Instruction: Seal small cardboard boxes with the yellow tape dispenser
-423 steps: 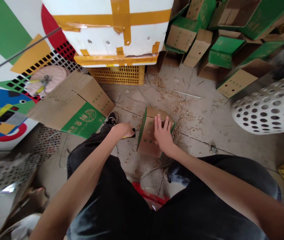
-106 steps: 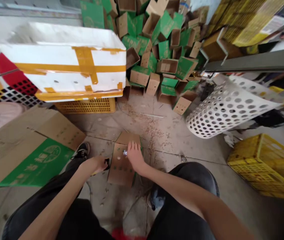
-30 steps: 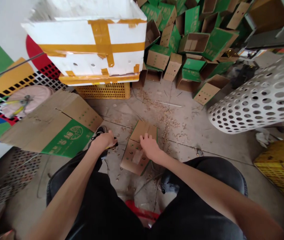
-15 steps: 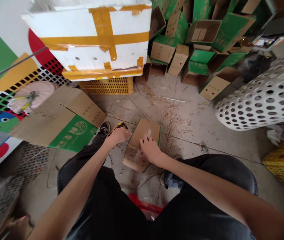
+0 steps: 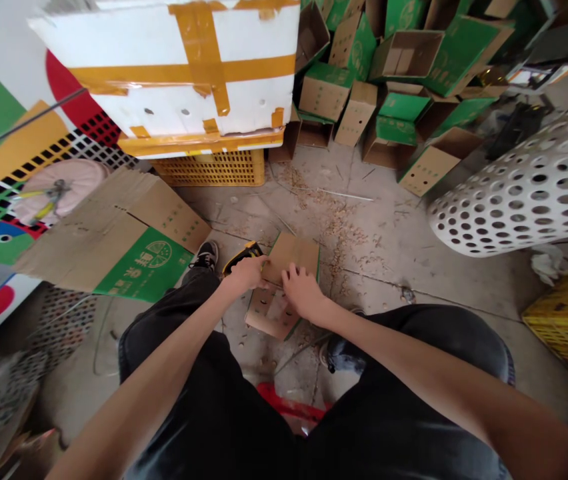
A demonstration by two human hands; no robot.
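A small brown cardboard box (image 5: 291,255) with green sides stands on the floor between my feet. A piece of clear tape (image 5: 278,308) lies across its near face. My left hand (image 5: 247,273) is closed at the box's left edge, around a black-and-yellow hand tool (image 5: 245,256); the hand hides much of it and its exact kind does not show. My right hand (image 5: 304,291) rests on the box near the top's front edge, its fingers apart and bent, with the fingertips touching the cardboard.
A larger cardboard carton (image 5: 104,233) lies to the left by my shoe. Behind it, a taped white foam box (image 5: 244,87) sits on a yellow crate (image 5: 214,170). Several green-and-brown boxes (image 5: 327,93) pile up at the back. A perforated white basket (image 5: 519,193) stands right.
My left hand has moved right to the box edge, with more of the black-and-yellow tool showing. The tape strip sticking up by my right fingers no longer shows; those fingers press flatter.
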